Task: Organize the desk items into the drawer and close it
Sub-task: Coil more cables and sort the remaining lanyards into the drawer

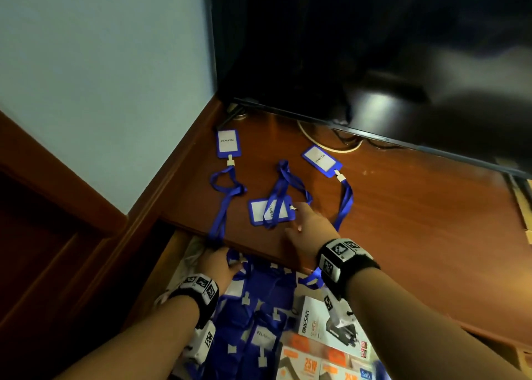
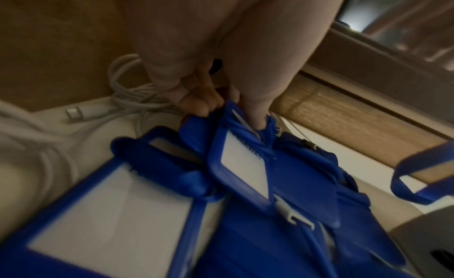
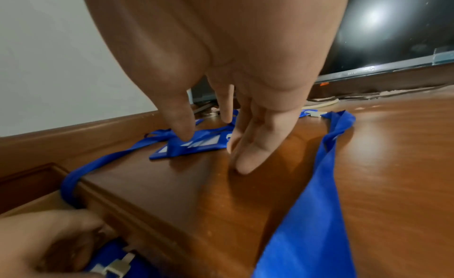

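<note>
Three blue badge holders with lanyards lie on the wooden desk (image 1: 403, 221): one at the back left (image 1: 228, 143), one at the back right (image 1: 321, 158), and a middle one (image 1: 260, 212). My right hand (image 1: 296, 218) hovers at the middle badge holder (image 3: 196, 146) with straight fingers; the thumb (image 3: 181, 130) touches it and the fingertips (image 3: 243, 165) meet the desk. In the open drawer (image 1: 169, 250) below, my left hand (image 2: 228, 111) pinches the top of a blue badge holder (image 2: 243, 165) lying on a pile of several more.
The back-left badge's lanyard (image 1: 221, 215) hangs over the desk edge into the drawer. The drawer also holds a white box (image 1: 319, 322), orange boxes (image 1: 311, 362) and a coiled white cable (image 2: 127, 95). A dark screen (image 1: 374, 63) stands at the desk's back.
</note>
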The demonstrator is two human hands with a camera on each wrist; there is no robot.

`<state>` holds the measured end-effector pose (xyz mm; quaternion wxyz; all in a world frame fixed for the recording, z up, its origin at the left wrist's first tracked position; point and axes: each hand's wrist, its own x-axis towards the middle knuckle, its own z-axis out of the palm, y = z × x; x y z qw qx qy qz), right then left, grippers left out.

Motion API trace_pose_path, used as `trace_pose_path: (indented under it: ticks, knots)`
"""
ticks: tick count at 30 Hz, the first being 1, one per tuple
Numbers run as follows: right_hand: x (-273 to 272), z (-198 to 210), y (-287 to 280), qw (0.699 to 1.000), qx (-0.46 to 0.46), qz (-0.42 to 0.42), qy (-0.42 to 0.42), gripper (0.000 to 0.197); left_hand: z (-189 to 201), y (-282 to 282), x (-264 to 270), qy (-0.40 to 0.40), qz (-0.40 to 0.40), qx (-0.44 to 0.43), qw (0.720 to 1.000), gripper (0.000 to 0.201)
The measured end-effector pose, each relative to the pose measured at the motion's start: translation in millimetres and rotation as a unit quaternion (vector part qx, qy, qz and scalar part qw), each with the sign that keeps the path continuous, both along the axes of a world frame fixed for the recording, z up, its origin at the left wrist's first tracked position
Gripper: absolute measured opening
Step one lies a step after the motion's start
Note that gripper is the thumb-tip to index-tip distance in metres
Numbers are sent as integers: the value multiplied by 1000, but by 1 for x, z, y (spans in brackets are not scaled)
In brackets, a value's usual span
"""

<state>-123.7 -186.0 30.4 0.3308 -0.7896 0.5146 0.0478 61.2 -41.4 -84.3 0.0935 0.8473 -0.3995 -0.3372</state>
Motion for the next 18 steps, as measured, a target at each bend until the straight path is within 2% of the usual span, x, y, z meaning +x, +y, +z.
trace_pose_path:
  ticks: [6,9,11,15,18]
  knots:
    - [23,-9,-29,998,25,-41,27,72,21,13,2,-40,-62,26,997,47]
    - [23,-16,-31,996,33,-74,37,68,44,22,-1,-65,-110,32,991,28]
    - [20,-18,-30,992,45,-98,59,71,64,22,-2,-70,-112,5,991,14]
    - [6,-22,-22,987,54,-101,117,74,104,3,0,-61,-93,-79,991,24]
    - [-10,-16,-12,990,23,-91,106,54,130,-24,-3,-21,-111,-156,981,15]
